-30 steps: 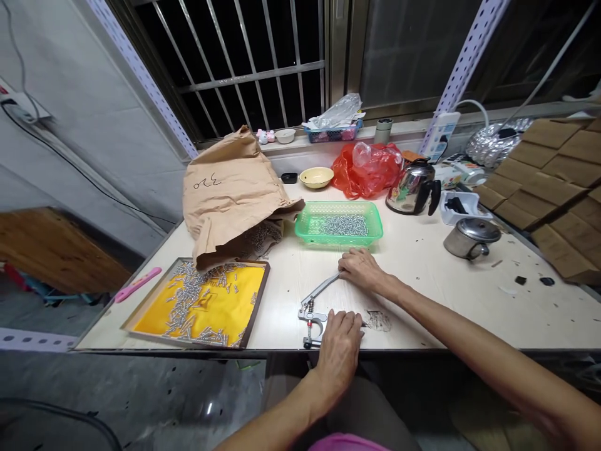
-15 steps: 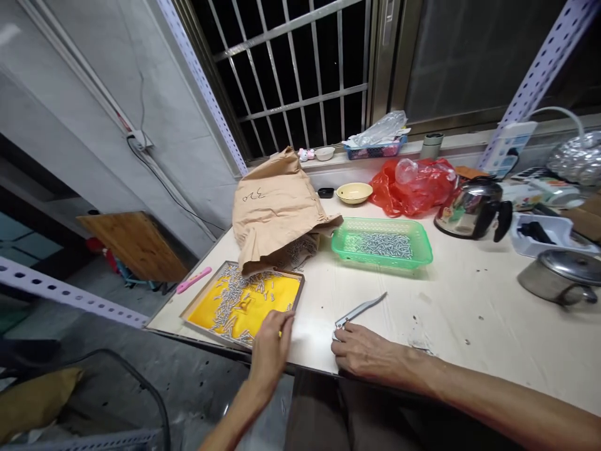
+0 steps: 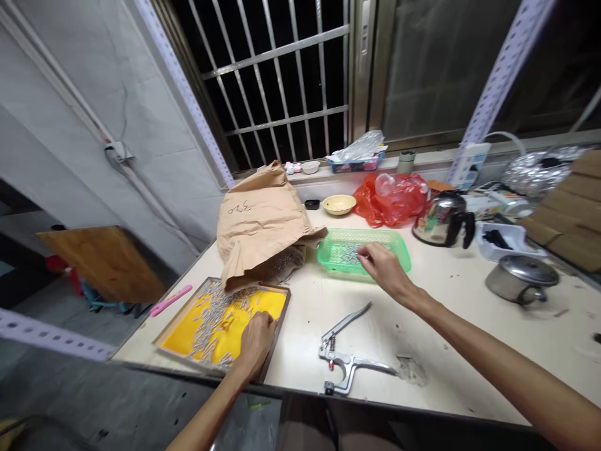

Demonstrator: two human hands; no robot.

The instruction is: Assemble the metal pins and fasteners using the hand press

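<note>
My left hand (image 3: 258,337) is at the right side of a shallow tray (image 3: 280,307) lined in yellow, its fingers curled down; whatever they hold is hidden. Many small silver metal pieces (image 3: 213,319), like little screws or rivets, lie scattered in this tray. Over the front of a green plastic basket (image 3: 402,250) is my right hand (image 3: 387,269), thumb and fingers drawn together, and I cannot make out anything in them. More small metal pieces (image 3: 345,252) fill the basket's bottom. A pair of metal hand-press pliers (image 3: 348,363) with a C-shaped jaw lies on the table between my arms, handles spread.
A brown paper sack (image 3: 263,219) spills toward the tray. A pink-handled tool (image 3: 171,299) lies left of it. Behind stand a yellow bowl (image 3: 339,204), a red plastic bag (image 3: 392,199) and a kettle (image 3: 441,219). A lidded pot (image 3: 521,279) sits at right.
My right hand has let go of the pliers and moved up and away to the basket. The pliers now lie fully visible. My left hand stays by the tray's right side, and the view has shifted.
</note>
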